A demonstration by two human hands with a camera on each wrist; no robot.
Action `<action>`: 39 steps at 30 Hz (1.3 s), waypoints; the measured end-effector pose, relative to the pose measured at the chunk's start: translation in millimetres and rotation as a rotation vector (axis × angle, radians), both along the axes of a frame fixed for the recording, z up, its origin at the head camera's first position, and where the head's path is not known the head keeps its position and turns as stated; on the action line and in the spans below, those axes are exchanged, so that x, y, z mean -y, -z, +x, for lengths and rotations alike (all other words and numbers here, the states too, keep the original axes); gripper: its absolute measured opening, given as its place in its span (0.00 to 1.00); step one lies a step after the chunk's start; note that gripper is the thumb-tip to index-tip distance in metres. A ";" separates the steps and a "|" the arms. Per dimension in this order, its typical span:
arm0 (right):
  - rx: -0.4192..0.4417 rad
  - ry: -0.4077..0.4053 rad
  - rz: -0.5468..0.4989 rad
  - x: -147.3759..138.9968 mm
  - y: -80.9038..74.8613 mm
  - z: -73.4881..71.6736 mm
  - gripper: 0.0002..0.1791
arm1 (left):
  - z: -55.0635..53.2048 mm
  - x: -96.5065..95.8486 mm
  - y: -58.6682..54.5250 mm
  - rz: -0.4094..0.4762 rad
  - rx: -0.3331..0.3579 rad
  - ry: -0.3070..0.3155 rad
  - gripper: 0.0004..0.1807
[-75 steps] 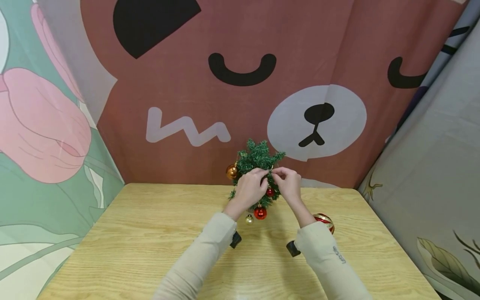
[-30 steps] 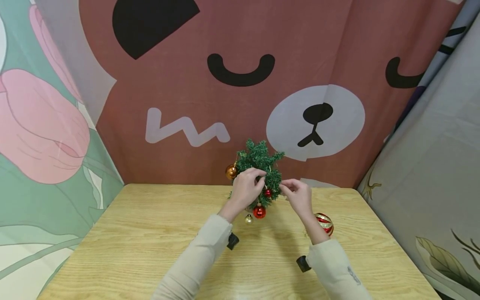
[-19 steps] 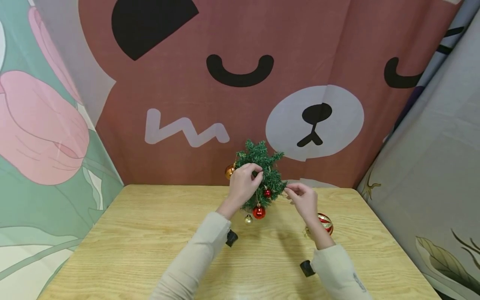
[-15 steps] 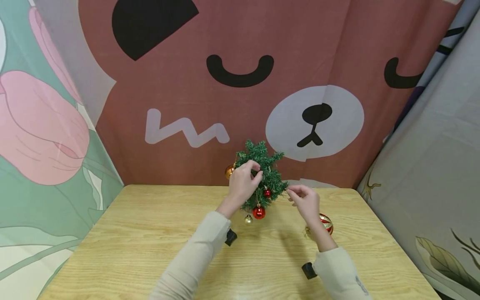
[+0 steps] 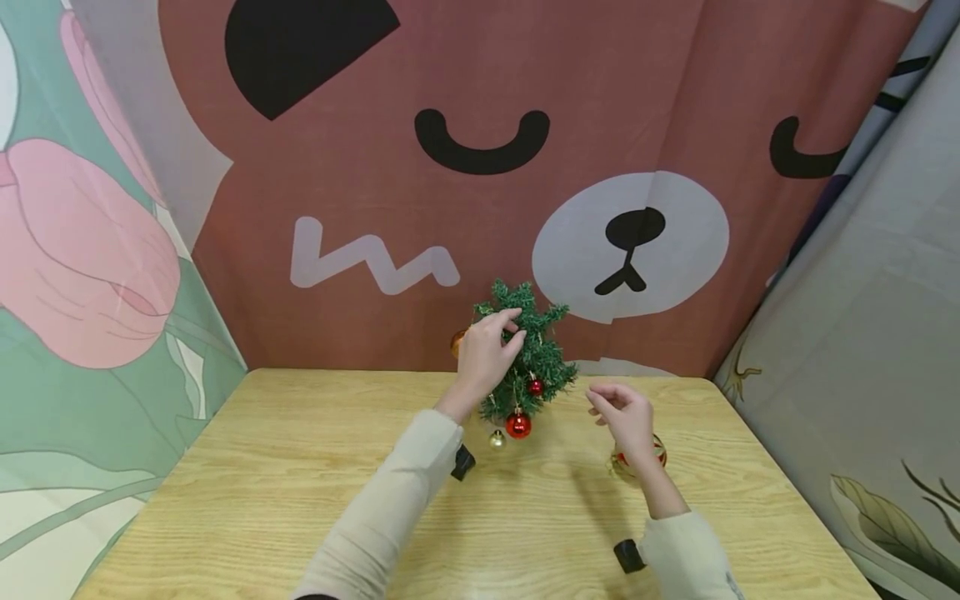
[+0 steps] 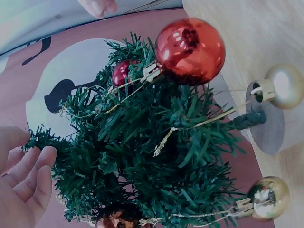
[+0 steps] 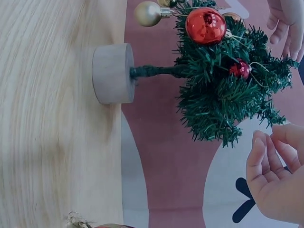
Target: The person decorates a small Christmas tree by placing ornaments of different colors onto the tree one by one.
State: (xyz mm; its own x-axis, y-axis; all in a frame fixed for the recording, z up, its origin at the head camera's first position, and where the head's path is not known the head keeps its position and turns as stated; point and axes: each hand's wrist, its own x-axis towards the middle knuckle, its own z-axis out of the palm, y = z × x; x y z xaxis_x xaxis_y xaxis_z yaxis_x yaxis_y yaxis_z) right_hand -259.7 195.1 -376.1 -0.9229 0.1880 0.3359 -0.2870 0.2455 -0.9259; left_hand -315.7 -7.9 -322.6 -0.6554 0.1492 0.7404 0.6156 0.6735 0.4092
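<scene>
A small green Christmas tree stands near the table's back edge on a round base. From its branches hang a large red bauble, a small red bauble, an amber bauble and gold baubles, one pale and matte, one shiny. My left hand is at the tree's upper left, fingers loosely bent beside a branch tip; whether they touch it I cannot tell. Right of the tree, apart from it, is my right hand, fingers loosely bent, with nothing visible between them.
Partly hidden behind the right wrist, a red and gold striped ball lies on the wooden table. A brown curtain with a bear face hangs directly behind the table. Black wrist cameras sit under both forearms.
Both hands were together at the tree's front. My right hand has let go of the branch and drawn right and nearer; the left has shifted slightly up and left, its fingers spreading.
</scene>
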 end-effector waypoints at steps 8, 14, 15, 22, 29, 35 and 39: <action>-0.131 -0.072 -0.052 -23.6 42.0 -21.0 0.08 | -4.3 -1.1 -2.7 -0.036 0.034 -0.007 0.16; -0.073 -0.007 -0.044 -22.0 28.2 -6.1 0.08 | -8.0 -1.3 -3.3 -0.011 0.046 0.004 0.17; -0.049 0.003 -0.053 -23.1 28.2 -6.0 0.08 | -8.6 -1.0 -3.4 -0.009 0.050 0.007 0.16; 0.074 0.033 -0.097 -29.9 28.9 -5.7 0.04 | -10.8 1.1 -6.0 -0.032 0.085 0.016 0.14; -0.017 0.025 -0.068 -64.7 96.4 -49.9 0.15 | -11.8 0.7 -7.0 -0.071 0.110 0.010 0.15; -0.110 -0.118 -0.158 -79.3 119.9 -62.6 0.11 | -13.3 0.7 -5.4 -0.064 0.110 0.010 0.13; -0.063 0.001 -0.081 -94.1 150.4 -85.3 0.15 | -13.3 0.9 -5.7 -0.056 0.121 0.008 0.13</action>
State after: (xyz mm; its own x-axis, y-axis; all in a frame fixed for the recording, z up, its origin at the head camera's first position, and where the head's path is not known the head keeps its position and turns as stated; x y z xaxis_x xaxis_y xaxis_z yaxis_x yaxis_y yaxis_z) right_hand -345.0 289.2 -526.6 -0.9002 0.2175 0.3774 -0.3455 0.1710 -0.9227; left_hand -329.0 -8.8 -316.9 -0.7381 0.1939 0.6463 0.5696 0.6925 0.4427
